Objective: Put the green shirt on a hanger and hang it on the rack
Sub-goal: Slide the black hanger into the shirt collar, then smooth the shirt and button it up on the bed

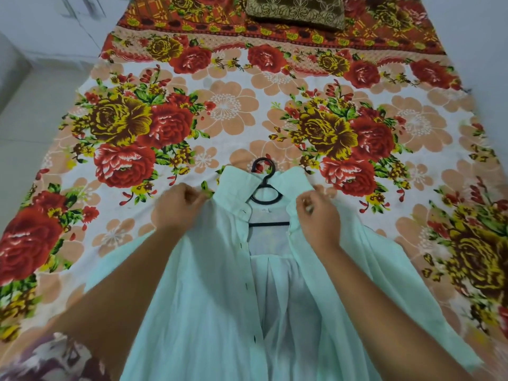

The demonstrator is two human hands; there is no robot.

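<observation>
Beyond the hook of the black hanger, the floral bedsheet lies flat and open to a hand from both sides. The green shirt covers the near part. A brown cushion sits at the far end.

One head-worn wide-angle view looked forward and down, close over the red-and-orange floral bed sheet, brown patterned pillow far at the top.

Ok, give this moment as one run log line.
state: hanger inside green shirt, on bed | left hand: grips shirt | right hand: grips shirt
</observation>
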